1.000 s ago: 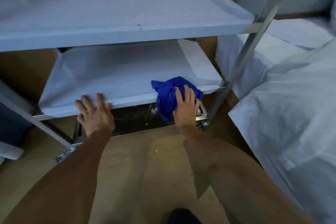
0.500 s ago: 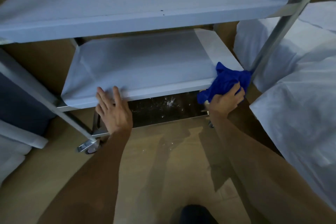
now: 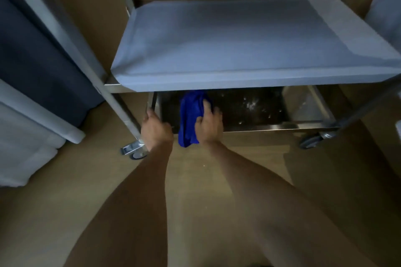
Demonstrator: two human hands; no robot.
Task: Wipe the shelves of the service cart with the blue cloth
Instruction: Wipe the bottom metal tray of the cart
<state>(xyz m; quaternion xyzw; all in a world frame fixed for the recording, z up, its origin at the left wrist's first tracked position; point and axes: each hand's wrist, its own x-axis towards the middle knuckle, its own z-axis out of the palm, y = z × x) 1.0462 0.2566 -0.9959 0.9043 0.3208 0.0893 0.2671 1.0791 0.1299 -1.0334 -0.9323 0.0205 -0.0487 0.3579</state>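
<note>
The service cart's middle shelf (image 3: 249, 50) is pale and fills the upper view. Below it the dark metal bottom shelf (image 3: 249, 108) carries white specks and dust. The blue cloth (image 3: 191, 115) hangs over the bottom shelf's front rim at its left end. My right hand (image 3: 209, 122) presses the cloth against the shelf, fingers spread over it. My left hand (image 3: 155, 129) grips the bottom shelf's left front corner, its fingers curled over the rim beside the cart's leg.
Cart casters stand at the lower left (image 3: 134, 151) and right (image 3: 310, 142) on the wooden floor (image 3: 195, 180). A slanted metal upright (image 3: 71, 34) crosses the left side. Dark fabric (image 3: 32, 60) and white linen (image 3: 19, 147) lie to the left, more white linen (image 3: 386, 13) to the right.
My right hand carried the cloth from the middle shelf's right front corner down to the bottom shelf's left end. My left hand dropped from the middle shelf's front edge to the bottom shelf's corner.
</note>
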